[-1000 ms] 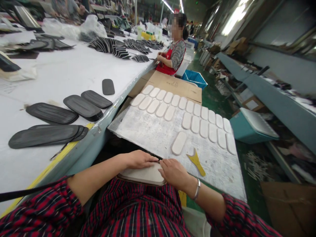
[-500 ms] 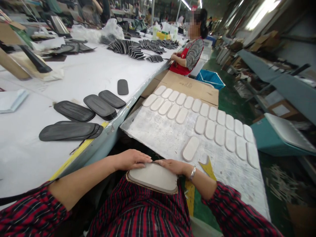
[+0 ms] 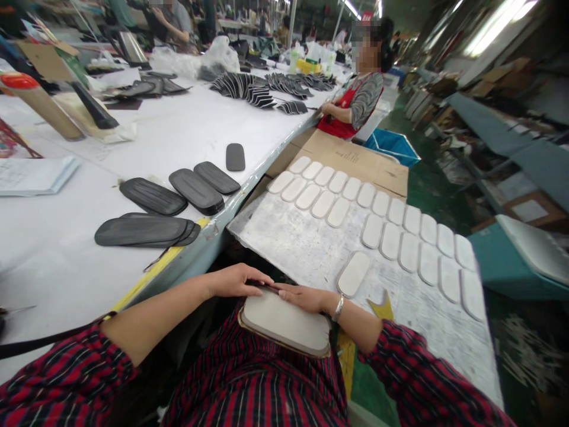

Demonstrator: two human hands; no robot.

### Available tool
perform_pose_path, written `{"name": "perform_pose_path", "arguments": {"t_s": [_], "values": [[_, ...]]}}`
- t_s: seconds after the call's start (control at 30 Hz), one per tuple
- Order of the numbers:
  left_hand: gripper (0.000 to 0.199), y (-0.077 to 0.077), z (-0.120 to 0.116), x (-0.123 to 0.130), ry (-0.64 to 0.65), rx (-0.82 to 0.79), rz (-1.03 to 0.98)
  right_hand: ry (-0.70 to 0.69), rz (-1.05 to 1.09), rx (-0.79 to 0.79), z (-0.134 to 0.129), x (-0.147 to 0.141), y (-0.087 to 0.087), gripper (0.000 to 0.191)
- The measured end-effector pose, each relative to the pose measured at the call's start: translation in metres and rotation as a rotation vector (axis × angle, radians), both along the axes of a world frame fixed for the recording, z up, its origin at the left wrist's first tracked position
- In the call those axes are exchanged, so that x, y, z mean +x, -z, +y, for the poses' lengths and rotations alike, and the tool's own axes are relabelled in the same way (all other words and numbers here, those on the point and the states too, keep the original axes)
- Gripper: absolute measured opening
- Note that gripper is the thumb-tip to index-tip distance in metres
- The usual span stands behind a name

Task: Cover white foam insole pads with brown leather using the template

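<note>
A pale oval pad [image 3: 287, 320] with a brownish layer showing along its near rim rests at my lap, over the plaid clothing. My left hand [image 3: 235, 281] grips its far edge from the left, thumb on the top face and fingers along the rim. From the right, my right hand [image 3: 304, 298] holds the same edge, its fingertips meeting those of the left. The fingers' undersides are hidden. Closest to my right hand on the board lies a single pale oval piece [image 3: 353, 273].
A grey-white board [image 3: 311, 249] on the right carries rows of pale oval pieces [image 3: 391, 240]. The white table [image 3: 178, 130] at left bears dark oval pads [image 3: 142, 231]. A yellow notched piece [image 3: 383, 305] lies by my right wrist. A co-worker [image 3: 355, 107] in a red apron is beyond.
The view has swung slightly left, so everything sits farther right. My left fingers have lifted and spread a little from the thumb; both hands stay at the pad's far edge.
</note>
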State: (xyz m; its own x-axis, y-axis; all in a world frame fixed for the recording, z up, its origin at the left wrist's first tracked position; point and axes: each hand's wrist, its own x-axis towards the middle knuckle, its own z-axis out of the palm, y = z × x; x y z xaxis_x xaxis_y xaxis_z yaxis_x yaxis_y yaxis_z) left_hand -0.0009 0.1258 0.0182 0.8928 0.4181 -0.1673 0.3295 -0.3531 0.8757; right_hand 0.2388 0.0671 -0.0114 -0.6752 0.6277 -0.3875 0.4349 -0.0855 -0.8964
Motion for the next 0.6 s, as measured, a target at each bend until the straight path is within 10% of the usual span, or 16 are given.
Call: {"name": "perform_pose_path", "arguments": {"t_s": [0.6], "values": [[0.031, -0.007, -0.008, -0.014, 0.090, 0.285, 0.099, -0.022, -0.001, -0.018, 0.014, -0.028, 0.008, 0.060]]}}
